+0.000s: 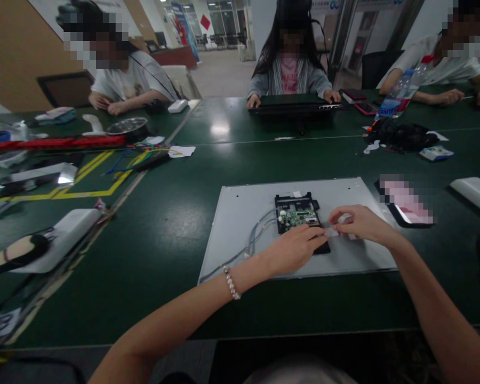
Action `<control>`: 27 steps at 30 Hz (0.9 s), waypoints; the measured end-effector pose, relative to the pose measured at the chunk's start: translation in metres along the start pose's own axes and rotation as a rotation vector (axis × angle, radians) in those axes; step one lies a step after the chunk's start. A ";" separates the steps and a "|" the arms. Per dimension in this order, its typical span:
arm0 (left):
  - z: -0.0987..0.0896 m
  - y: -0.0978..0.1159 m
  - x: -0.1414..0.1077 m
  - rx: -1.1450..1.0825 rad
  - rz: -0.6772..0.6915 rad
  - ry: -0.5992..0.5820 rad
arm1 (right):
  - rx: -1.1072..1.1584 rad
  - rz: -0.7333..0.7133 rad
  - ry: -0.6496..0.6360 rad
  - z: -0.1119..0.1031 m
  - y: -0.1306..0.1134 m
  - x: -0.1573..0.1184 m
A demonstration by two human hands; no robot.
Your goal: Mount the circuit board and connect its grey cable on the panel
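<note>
A green circuit board [298, 217] sits in a black plastic frame [279, 200], which rests on a large light grey panel [240, 213]. Grey cables [253, 240] run from the board's left side toward the panel's lower left corner. My left hand [298, 246] lies over the lower part of the frame, its fingers pressed together and their tips at the left end of a small translucent strip of tape [333, 231]. Just right of the frame, my right hand [356, 224] is closed in a pinch on the strip's other end. My left hand hides part of the frame.
A phone [408, 202] lies right of the panel, with a white device [478, 194] beyond it. On the left are a mouse [22, 248], a white box [64, 240] and loose wires [138, 160]. Several people sit across the green table [164, 298]; one holds a dark panel [296, 104].
</note>
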State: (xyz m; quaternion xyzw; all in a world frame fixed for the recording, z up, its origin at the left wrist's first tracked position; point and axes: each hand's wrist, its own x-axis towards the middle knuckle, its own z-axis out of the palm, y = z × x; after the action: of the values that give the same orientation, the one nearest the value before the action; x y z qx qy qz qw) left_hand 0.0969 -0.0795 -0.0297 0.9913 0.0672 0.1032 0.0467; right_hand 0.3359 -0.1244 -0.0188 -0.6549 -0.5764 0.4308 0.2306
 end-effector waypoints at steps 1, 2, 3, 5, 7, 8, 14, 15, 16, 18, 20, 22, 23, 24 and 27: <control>0.000 0.000 0.000 0.002 0.004 -0.001 | -0.022 -0.017 0.025 0.000 -0.002 -0.001; 0.000 0.000 0.000 0.006 0.007 -0.003 | -0.039 -0.041 0.033 0.000 -0.003 -0.002; 0.001 0.001 0.000 0.010 0.012 -0.002 | -0.051 -0.072 0.020 0.000 -0.005 -0.002; 0.001 0.001 -0.001 0.016 0.017 0.007 | -0.067 -0.131 -0.044 0.002 -0.007 -0.003; 0.001 0.001 -0.001 0.019 0.019 0.023 | -0.081 -0.156 -0.094 0.005 -0.006 -0.002; 0.002 0.001 -0.001 0.021 0.021 0.032 | -0.089 -0.157 -0.098 0.006 -0.005 -0.001; 0.002 0.002 -0.001 0.035 0.020 0.038 | -0.110 -0.179 -0.064 0.008 -0.001 0.001; 0.002 0.002 -0.001 0.043 0.008 0.033 | -0.103 -0.178 -0.057 0.007 0.000 0.001; 0.001 0.002 -0.001 0.051 -0.004 0.027 | -0.092 -0.174 -0.044 0.005 0.001 0.001; -0.002 0.004 -0.001 0.068 -0.021 0.012 | -0.063 -0.159 0.023 0.000 0.006 0.003; -0.006 0.008 -0.001 0.080 -0.035 -0.003 | -0.060 -0.137 0.156 -0.007 0.013 0.005; -0.014 0.011 0.000 0.093 -0.052 -0.015 | -0.126 -0.110 0.341 -0.015 0.023 0.007; -0.018 0.011 0.001 0.103 -0.066 -0.014 | -0.185 -0.101 0.441 -0.018 0.028 0.009; -0.023 0.011 0.000 0.114 -0.088 -0.006 | -0.258 -0.105 0.529 -0.021 0.034 0.010; -0.039 -0.002 -0.009 0.122 -0.247 0.074 | -0.487 -0.148 0.668 -0.026 0.051 0.016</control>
State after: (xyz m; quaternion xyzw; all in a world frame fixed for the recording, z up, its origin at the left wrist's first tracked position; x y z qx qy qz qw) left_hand 0.0792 -0.0758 0.0067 0.9720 0.1967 0.1288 -0.0036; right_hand 0.3855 -0.1160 -0.0506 -0.7507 -0.6007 0.0281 0.2735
